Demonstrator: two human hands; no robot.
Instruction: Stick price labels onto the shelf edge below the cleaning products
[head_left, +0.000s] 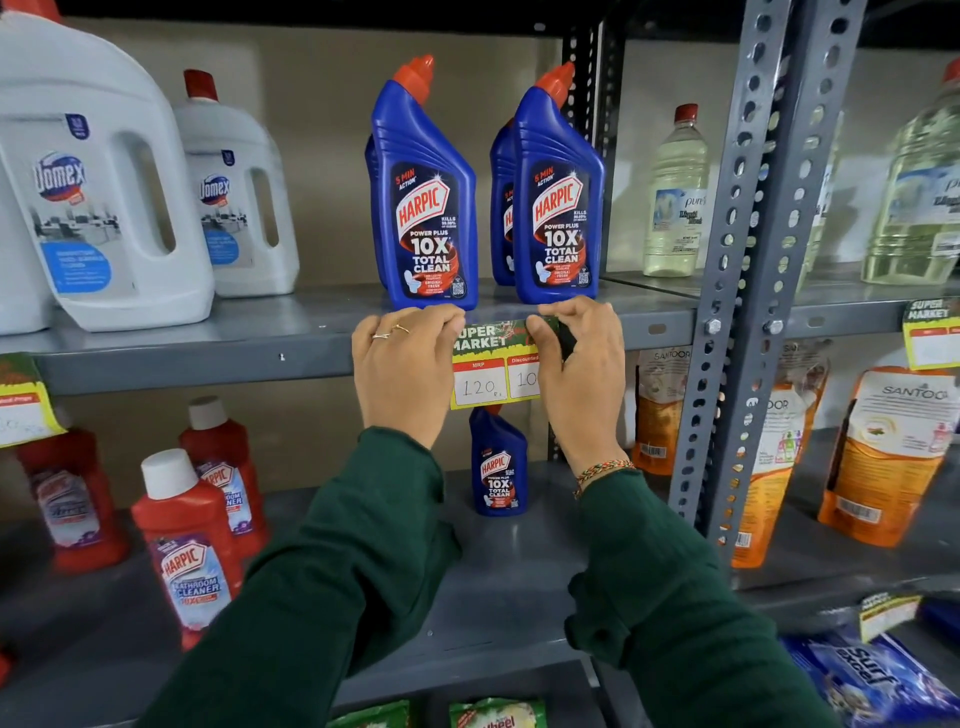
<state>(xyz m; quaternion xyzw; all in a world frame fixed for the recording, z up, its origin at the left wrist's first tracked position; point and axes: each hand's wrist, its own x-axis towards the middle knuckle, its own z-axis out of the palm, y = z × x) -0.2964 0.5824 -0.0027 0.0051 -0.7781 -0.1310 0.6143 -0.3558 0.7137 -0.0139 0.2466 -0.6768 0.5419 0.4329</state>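
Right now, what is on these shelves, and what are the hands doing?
Domex jugs: two, white, upper shelf left.
Blue Harpic bottles: four up top, two hidden behind; one smaller below.
Red Harpic bottles: about three, lower shelf left.
Clear bottles: pale liquid, upper right.
Orange Santoor pouches: lower right.
Price label: yellow, reads 120, on the shelf edge under the Harpic.
Other labels: three, far left, far right, bottom right.
Left hand, right hand: green sleeves, fingers pressing the label's top corners.
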